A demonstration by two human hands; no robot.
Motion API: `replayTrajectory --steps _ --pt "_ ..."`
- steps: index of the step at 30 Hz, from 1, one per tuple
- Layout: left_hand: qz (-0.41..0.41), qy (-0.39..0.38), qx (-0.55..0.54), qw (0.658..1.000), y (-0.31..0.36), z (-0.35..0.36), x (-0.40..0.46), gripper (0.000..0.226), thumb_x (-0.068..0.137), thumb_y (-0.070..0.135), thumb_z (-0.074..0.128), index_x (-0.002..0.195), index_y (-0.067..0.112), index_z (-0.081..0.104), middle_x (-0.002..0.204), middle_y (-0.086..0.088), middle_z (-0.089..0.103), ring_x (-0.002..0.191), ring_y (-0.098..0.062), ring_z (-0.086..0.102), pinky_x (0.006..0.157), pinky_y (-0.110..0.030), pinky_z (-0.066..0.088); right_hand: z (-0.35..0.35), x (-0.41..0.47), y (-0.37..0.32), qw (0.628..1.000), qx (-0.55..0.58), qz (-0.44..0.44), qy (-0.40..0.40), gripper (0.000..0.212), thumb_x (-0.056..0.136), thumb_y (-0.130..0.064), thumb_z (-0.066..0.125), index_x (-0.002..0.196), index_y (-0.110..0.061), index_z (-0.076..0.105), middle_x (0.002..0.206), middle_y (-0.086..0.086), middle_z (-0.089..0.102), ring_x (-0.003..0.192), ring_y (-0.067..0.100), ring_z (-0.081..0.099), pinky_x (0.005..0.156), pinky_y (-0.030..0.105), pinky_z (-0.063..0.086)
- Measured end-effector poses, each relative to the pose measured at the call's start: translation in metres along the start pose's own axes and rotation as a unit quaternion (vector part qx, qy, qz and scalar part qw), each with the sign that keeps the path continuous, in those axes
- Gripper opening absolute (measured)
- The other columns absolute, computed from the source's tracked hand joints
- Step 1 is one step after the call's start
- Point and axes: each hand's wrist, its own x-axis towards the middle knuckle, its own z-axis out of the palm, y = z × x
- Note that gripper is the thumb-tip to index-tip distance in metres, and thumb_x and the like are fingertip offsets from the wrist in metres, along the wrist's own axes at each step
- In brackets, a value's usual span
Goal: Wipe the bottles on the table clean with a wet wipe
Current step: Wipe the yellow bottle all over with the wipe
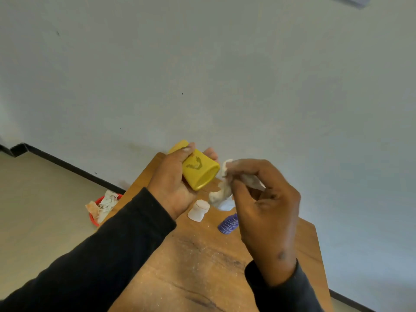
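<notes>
I see left hand [173,188] gripping yellow bottle [198,170] tilted, exposing side; right hand [263,199] pinching wet wipe [221,192] just beside it, ready to rub.

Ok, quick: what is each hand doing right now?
Left hand: grips the yellow plastic bottle.
Right hand: pinches the crumpled white wet wipe.

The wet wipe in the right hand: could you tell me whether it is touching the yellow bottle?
Apart. The head view shows a strip of wall and table between the wet wipe pinched in the right hand and the base of the yellow bottle.
</notes>
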Motion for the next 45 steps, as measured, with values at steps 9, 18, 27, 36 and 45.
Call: replayTrajectory --steps 9,18,27,36,45 --pt "-0.053 0.010 -0.041 0.998 -0.003 -0.005 0.009 0.005 0.105 0.010 0.049 0.102 0.007 0.051 0.079 -0.026 0.074 0.072 -0.032 0.076 0.081 -0.044 0.061 0.007 -0.002 0.010 0.994 -0.009 0.020 0.104 0.035 0.082 0.021 0.063 0.092 -0.010 0.078 0.097 0.006 0.072 0.095 0.015 0.071 0.077 0.024 0.058" --pt "-0.075 -0.002 -0.044 0.996 -0.009 -0.005 0.007 0.014 0.107 0.019 0.048 0.105 0.008 0.056 0.084 -0.017 0.075 0.064 -0.026 0.073 0.056 -0.035 0.060 0.030 -0.020 -0.006 0.980 -0.143 -0.139 -0.004 0.013 0.079 0.003 0.079 0.087 -0.008 0.077 0.089 0.000 0.070 0.085 0.017 0.064 0.070 0.029 0.052" --pt "-0.040 0.014 -0.072 0.997 -0.012 -0.004 0.011 0.012 0.107 0.012 0.047 0.117 0.010 0.053 0.090 -0.019 0.070 0.071 -0.028 0.073 0.060 -0.040 0.061 0.020 -0.013 -0.001 0.986 -0.123 -0.104 0.034 0.010 0.081 -0.001 0.077 0.083 -0.011 0.076 0.082 -0.005 0.071 0.075 0.016 0.068 0.064 0.034 0.054" --pt "0.009 -0.013 -0.048 0.999 -0.011 -0.004 -0.002 0.020 0.106 0.012 0.048 0.090 0.009 0.057 0.087 -0.016 0.070 0.069 -0.024 0.071 0.064 -0.040 0.060 0.011 -0.002 0.011 0.985 -0.129 -0.091 0.067 0.015 0.083 0.004 0.074 0.085 -0.010 0.076 0.085 -0.004 0.074 0.081 0.017 0.072 0.069 0.037 0.058" --pt "0.061 -0.166 0.082 0.981 -0.021 -0.017 -0.009 0.031 0.103 0.023 0.049 0.130 0.008 0.052 0.120 -0.022 0.072 0.100 -0.037 0.071 0.088 -0.055 0.057 0.007 -0.002 0.006 0.990 -0.106 -0.064 -0.070 0.017 0.081 0.000 0.075 0.085 -0.017 0.077 0.086 -0.012 0.074 0.082 0.011 0.071 0.070 0.037 0.059"
